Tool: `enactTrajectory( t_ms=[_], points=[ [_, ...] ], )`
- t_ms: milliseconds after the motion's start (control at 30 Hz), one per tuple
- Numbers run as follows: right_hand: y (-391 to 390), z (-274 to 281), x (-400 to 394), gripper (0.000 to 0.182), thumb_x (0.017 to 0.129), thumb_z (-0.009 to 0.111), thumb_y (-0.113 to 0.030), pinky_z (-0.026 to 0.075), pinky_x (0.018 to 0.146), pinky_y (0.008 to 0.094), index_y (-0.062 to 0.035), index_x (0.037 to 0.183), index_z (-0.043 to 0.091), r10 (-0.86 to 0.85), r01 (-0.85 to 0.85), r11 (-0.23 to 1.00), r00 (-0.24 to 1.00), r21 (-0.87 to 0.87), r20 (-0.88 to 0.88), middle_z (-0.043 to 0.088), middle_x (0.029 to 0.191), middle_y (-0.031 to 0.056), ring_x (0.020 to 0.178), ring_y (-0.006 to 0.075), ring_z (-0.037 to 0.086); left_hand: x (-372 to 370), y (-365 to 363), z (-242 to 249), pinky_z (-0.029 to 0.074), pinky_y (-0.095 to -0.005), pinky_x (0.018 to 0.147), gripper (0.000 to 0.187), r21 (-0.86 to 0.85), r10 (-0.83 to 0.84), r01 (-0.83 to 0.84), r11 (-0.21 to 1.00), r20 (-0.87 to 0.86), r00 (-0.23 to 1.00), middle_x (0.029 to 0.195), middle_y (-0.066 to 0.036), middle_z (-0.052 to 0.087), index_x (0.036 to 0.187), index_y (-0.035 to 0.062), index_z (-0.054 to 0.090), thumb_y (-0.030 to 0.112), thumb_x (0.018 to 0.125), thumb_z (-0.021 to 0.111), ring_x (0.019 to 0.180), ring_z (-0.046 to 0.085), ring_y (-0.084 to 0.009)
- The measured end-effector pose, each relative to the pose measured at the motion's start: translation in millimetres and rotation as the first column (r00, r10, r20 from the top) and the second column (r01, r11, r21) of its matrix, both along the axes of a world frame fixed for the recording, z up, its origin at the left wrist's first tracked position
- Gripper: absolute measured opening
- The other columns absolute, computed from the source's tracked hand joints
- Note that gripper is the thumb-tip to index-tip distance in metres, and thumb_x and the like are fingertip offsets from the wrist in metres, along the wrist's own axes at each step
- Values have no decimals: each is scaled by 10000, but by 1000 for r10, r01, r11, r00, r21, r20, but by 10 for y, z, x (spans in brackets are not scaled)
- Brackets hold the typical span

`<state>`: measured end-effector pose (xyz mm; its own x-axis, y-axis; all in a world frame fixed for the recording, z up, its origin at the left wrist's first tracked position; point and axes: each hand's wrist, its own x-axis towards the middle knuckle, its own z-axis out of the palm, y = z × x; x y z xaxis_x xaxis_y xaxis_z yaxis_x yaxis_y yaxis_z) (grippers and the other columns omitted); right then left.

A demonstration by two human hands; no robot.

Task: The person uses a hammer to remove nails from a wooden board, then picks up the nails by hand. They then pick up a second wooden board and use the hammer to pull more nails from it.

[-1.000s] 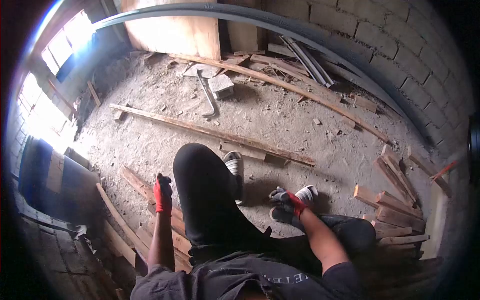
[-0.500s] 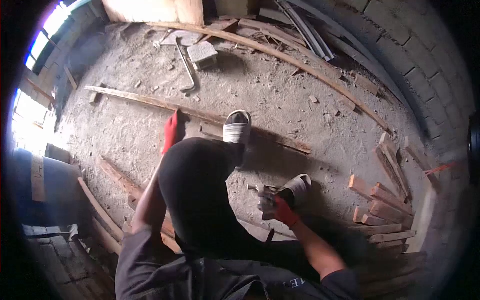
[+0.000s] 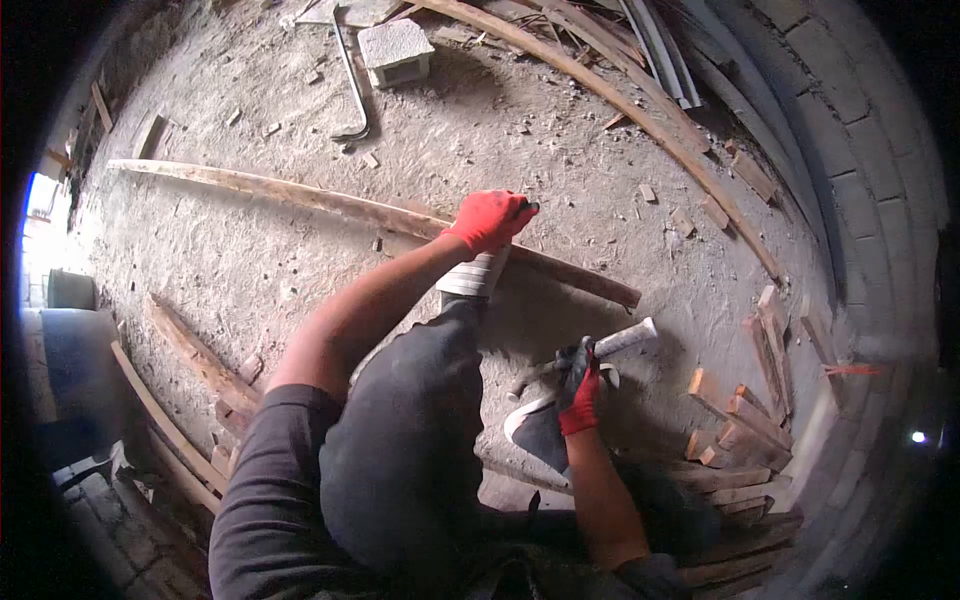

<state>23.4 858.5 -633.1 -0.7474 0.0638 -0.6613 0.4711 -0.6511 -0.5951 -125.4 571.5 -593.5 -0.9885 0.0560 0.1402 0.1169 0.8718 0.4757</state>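
My left hand (image 3: 490, 222), in a red glove with dark fingertips, is closed above a long wooden plank (image 3: 300, 198) on the ground; whatever its fingers hold is hidden. Beside it, my sandalled foot (image 3: 470, 277) is against the plank. My gloved right hand (image 3: 580, 388) is wrapped round a hammer (image 3: 627, 338), its pale handle pointing up to the right and its metal head to the lower left, over my other sandal (image 3: 535, 420).
A pry bar (image 3: 352, 85) lies near a pale block (image 3: 396, 50) at the top. Short wood pieces (image 3: 745, 430) are piled at the right. Long curved strips (image 3: 600, 85) lie before the block wall (image 3: 865, 190). A blue container (image 3: 75, 370) stands at the left.
My left hand has moved right along the plank to beside my foot. The hammer has turned in my right hand, which has risen slightly. The view has shifted.
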Motion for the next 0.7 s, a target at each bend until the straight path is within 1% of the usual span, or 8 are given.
enactTrajectory(
  t_ms=[67,133,233,367,433,500,633,700],
  points=[
    [-69,65,-205,199,977,557,-329,470,736,251,-162,870,543,374,-229,797,914,559,-159,532,812,-27,669,82,460,-95,-18,-230,510,-470,614,443,68,159,-154,986,-77,984,753,-151,649,770,90,644,474,930,490,724,652,-354],
    [121,15,-439,274,948,607,-299,477,796,278,-86,1118,631,589,-366,692,785,622,-192,644,918,14,871,106,590,-143,-21,-382,513,-478,609,428,36,121,-118,992,-87,989,755,-164,654,790,90,650,472,923,509,714,653,-368],
    [229,-173,-1044,291,907,659,-206,489,846,363,-17,1123,607,799,-196,426,539,883,-266,653,1073,105,1004,196,618,-161,-37,-313,515,-490,639,412,-47,92,-91,995,16,996,776,-188,661,821,91,658,467,921,522,740,656,-382],
    [-358,420,-1659,299,818,747,-290,486,691,387,-13,878,651,810,-113,196,579,974,-96,673,777,150,735,290,649,-162,-345,-352,502,-499,683,446,105,65,-70,992,55,996,830,-191,667,860,92,658,484,950,465,795,645,-396],
    [-606,790,-1873,307,827,731,-290,493,698,376,-8,925,662,863,-120,22,504,993,42,679,788,173,739,277,660,-18,-582,-411,501,-498,695,449,251,409,-390,886,-27,912,832,-180,670,880,96,648,490,958,446,817,642,-400],
    [-702,937,-1986,307,836,709,-282,500,715,370,-8,966,665,913,-185,61,408,981,20,692,830,178,762,263,672,152,-801,-541,501,-490,701,414,136,486,-484,864,23,874,851,-174,671,891,104,638,467,962,453,835,642,-389],
    [-650,766,-1879,409,829,691,-341,508,780,379,-6,1062,654,938,-284,-181,238,942,252,697,952,188,880,295,679,341,-933,-676,512,-476,675,393,-12,380,-380,925,3,925,850,-164,666,853,98,641,448,943,488,797,651,-373],
    [-610,560,-1442,476,836,676,-390,501,836,464,5,1095,620,952,-10,-255,171,967,253,665,1040,207,963,378,640,310,-945,-670,514,-477,661,393,-21,378,-378,926,3,926,857,-166,666,864,102,634,454,948,483,789,654,-376]
  ],
)
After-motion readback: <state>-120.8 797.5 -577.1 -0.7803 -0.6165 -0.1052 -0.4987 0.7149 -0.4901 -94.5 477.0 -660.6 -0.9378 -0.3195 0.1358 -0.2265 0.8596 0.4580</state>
